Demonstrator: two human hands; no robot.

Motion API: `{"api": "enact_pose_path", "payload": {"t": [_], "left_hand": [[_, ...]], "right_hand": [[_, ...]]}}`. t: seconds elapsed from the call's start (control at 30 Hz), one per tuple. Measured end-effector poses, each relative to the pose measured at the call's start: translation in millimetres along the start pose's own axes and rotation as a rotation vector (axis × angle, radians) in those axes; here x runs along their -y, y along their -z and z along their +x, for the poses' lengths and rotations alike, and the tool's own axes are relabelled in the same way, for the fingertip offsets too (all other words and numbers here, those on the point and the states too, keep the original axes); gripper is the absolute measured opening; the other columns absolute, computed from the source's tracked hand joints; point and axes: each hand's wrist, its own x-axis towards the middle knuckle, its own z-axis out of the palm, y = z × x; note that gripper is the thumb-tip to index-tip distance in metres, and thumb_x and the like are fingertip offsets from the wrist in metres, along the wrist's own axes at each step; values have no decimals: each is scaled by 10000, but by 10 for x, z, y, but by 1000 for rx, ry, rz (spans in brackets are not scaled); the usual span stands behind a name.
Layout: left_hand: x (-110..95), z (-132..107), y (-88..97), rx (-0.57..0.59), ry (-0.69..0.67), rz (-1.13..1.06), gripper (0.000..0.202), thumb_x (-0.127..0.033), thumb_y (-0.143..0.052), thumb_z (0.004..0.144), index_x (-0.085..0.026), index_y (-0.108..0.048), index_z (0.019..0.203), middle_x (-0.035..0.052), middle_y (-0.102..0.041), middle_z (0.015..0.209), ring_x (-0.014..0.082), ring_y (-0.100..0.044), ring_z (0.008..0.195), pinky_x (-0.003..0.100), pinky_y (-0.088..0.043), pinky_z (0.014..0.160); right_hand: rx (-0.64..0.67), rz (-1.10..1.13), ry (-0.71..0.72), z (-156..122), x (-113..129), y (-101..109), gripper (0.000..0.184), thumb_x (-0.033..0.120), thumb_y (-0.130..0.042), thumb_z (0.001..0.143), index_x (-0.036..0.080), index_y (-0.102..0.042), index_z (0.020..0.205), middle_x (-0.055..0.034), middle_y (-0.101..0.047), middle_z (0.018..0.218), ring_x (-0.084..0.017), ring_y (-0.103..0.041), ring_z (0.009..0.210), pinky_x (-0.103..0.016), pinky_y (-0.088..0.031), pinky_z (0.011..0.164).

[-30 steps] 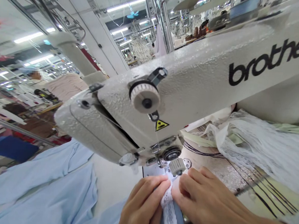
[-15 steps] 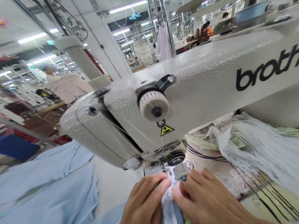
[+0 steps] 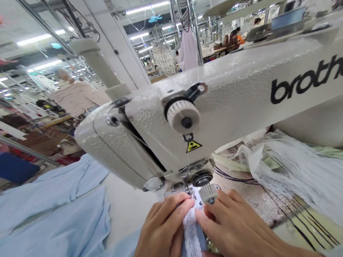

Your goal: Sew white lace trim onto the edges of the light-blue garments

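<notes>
A strip of white lace trim [image 3: 192,237] lies over light blue fabric [image 3: 123,248] and runs up to the presser foot [image 3: 188,187] of a sewing machine [image 3: 235,97]. My left hand [image 3: 161,229] rests on the left side of the lace, fingers together, their tips just in front of the foot. On the other side, my right hand [image 3: 238,227] has its fingers curled in, with thumb and fingertips at the lace's right edge. A ribbed pale knob [image 3: 208,193] partly covers its fingertips. The needle's tip is too small to make out.
More light blue fabric pieces [image 3: 66,211] spread over the table's left side. Gathered white lace [image 3: 297,172] and pale green cloth [image 3: 302,227] lie at the right, with dark cords [image 3: 238,178] across the surface. Farther back, a person [image 3: 64,78] is among other workstations.
The lace and both hands have shifted slightly, with fingertips a little closer to the presser foot. The view has tilted a little; both hands keep nearly the same pose.
</notes>
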Motion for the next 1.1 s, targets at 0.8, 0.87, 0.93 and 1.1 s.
{"api": "enact_pose_path", "payload": {"t": [0.8, 0.87, 0.93, 1.1], "left_hand": [[-24, -12, 84, 56, 47, -89, 282, -148, -482, 869, -247, -596, 1107, 32, -648, 1103, 156, -598, 997, 267, -496, 848], [-29, -7, 85, 17, 11, -104, 276, -124, -489, 850, -234, -607, 1074, 36, -663, 1068, 157, -607, 975, 270, -502, 838], [-28, -4, 72, -29, -36, -121, 276, -115, -484, 841, -220, -613, 1061, 44, -678, 1037, 158, -623, 946, 270, -511, 821], [-26, 11, 68, -13, -43, -145, 258, -114, -489, 834, -214, -634, 1023, 40, -692, 1026, 149, -641, 934, 249, -520, 811]], "right_hand": [[23, 49, -20, -28, -16, 60, 236, 317, -733, 684, 180, -658, 861, -29, -641, 868, -202, -550, 832, -353, -426, 796], [36, 57, -17, -23, -13, 91, 235, 321, -740, 682, 181, -656, 850, -22, -637, 866, -193, -546, 824, -341, -429, 780], [52, 50, -8, -30, -8, 106, 227, 321, -735, 693, 179, -656, 852, -20, -633, 860, -188, -542, 822, -333, -430, 770], [31, 32, 8, -79, 5, 93, 207, 322, -710, 722, 176, -656, 859, -23, -630, 849, -185, -541, 811, -332, -427, 767]]}}
